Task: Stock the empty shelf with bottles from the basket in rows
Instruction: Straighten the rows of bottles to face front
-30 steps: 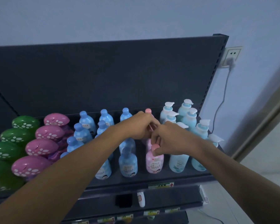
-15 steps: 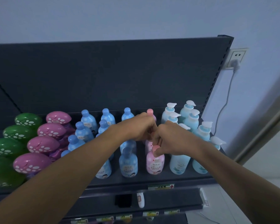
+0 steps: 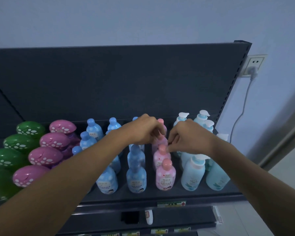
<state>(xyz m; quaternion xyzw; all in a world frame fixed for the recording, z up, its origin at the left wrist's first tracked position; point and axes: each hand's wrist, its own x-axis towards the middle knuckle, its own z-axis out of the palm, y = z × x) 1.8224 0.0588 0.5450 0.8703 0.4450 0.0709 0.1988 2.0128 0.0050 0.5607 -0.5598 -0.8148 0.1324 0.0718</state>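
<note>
Bottle labels (image 3: 165, 182) and shelf (image 3: 160, 196) tags (image 3: 171, 204) are too blurred to read. Four pink bottles (image 3: 165, 176) stand in a row on the shelf. The right hand (image 3: 189, 138) pinches the second one's cap (image 3: 162, 148). The left hand (image 3: 143, 130) curls over the next bottle, grip unclear. The hands, touching half a second ago, are now apart.

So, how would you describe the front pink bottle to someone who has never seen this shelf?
On the dark shelf, a single pink column stands between the blue bottles and the pale pump bottles. The front pink bottle stands nearest the shelf edge. Its whole label shows, while the pink ones behind it are partly hidden.
</note>
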